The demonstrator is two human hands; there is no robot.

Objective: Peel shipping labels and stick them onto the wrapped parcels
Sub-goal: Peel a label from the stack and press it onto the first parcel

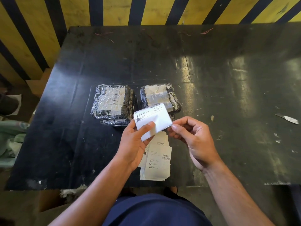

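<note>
- Above the scuffed black surface (211, 70), a smooth white rectangular label (156, 118) is pinched by both hands: left hand (135, 144), right hand (193, 137).
- Two crinkly plastic-wrapped parcels (114, 103) are set behind.

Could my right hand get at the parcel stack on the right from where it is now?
Probably yes. The right hand is just near of the right parcel stack, though it pinches the label held across the stack's near edge.
</note>
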